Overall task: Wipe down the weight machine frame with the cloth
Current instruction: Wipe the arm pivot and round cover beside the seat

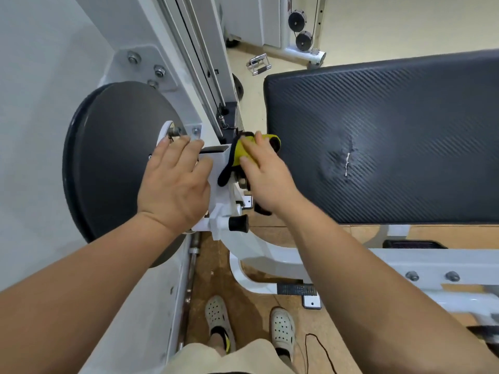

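Bunched yellow, black-edged cloth (244,152) drapes over a tube of the white weight machine frame (216,170).

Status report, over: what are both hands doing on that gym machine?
Left hand flat on white frame. Right hand pressing yellow cloth against it. Black pad beside, not in the way.

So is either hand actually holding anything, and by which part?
Only the right hand: it presses the cloth, by its yellow middle, onto the white frame; the black edge hangs free. The left hand lies flat on the frame.
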